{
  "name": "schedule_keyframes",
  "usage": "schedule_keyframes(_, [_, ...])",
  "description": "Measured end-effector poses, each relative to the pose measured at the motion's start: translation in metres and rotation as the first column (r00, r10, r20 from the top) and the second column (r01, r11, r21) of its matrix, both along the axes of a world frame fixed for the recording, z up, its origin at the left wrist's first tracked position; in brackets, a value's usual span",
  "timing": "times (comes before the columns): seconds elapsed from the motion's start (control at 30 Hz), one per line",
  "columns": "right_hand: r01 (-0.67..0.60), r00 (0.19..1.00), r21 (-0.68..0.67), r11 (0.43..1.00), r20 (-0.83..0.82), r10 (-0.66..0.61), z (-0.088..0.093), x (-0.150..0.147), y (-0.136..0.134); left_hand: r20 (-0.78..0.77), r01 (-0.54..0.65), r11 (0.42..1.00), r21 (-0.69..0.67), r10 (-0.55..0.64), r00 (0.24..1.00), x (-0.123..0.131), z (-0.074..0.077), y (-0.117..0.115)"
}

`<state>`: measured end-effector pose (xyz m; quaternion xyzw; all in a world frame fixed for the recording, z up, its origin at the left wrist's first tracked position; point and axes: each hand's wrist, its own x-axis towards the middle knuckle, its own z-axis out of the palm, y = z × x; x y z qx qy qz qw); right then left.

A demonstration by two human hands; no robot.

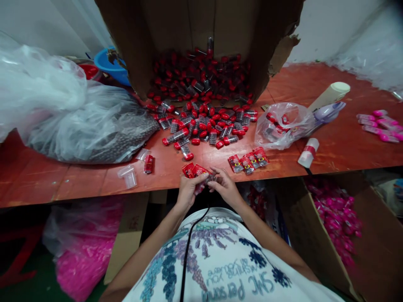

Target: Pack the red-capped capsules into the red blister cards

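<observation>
My left hand [189,189] is closed on some small red printed packets [195,170] at the table's front edge. Beside it, the bent fingers of my right hand [226,187] pinch at the right end of these packets. More red packets [248,162] with a yellow and black print lie in a row just to the right. Beyond my hands spreads a heap of clear tubes with red caps [208,121], with dark contents. It runs back into a cardboard box [163,25] lying open towards me.
A clear plastic bag of dark beads [94,126] lies on the left, near small clear plastic pieces [128,176] and a red cylinder [149,164]. To the right are a plastic bag [281,130], a white roll [330,95] and pink tubes [385,126]. Below stands a box of pink pieces [336,214].
</observation>
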<state>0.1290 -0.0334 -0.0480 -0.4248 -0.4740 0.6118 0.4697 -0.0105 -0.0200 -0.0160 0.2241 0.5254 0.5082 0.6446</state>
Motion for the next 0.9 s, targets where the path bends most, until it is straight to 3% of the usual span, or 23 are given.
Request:
schedule_keyframes(0.23, [-0.004,0.999,0.043,0.999,0.051,0.002,-0.002,0.005,0.002,0.036,0.111,0.994,-0.012,-0.110,0.993,0.005,-0.004,-0.002])
schedule_keyframes(0.37, [0.129,0.966,0.146,0.981,0.205,-0.157,-0.003,0.011,0.002,0.074,0.125,0.992,-0.003,-0.125,0.989,0.008,-0.012,0.000])
schedule_keyframes(0.57, [0.174,0.882,0.250,0.952,0.391,-0.264,0.000,0.031,0.005,0.186,0.104,0.991,-0.083,-0.088,0.979,0.020,-0.017,0.004])
schedule_keyframes(0.67, [0.322,0.763,0.322,0.890,0.468,-0.446,0.003,0.060,0.013,0.308,0.039,0.982,-0.184,0.020,0.951,0.015,-0.014,0.009])
schedule_keyframes(0.8, [0.510,0.409,0.496,0.703,0.579,-0.705,0.012,0.094,0.023,0.351,0.028,0.971,-0.239,0.059,0.935,0.003,-0.013,0.011])
schedule_keyframes(0.83, [0.509,0.371,0.524,0.682,0.582,-0.724,0.015,0.094,0.025,0.334,0.021,0.975,-0.221,0.055,0.941,0.002,-0.013,0.010])
schedule_keyframes(0.87, [0.487,0.388,0.531,0.693,0.579,-0.717,0.017,0.090,0.025,0.311,0.010,0.980,-0.198,0.053,0.949,0.002,-0.013,0.009])
schedule_keyframes(0.9, [0.442,0.456,0.514,0.735,0.577,-0.678,0.019,0.082,0.025,0.284,-0.003,0.984,-0.176,0.054,0.957,0.002,-0.014,0.008])
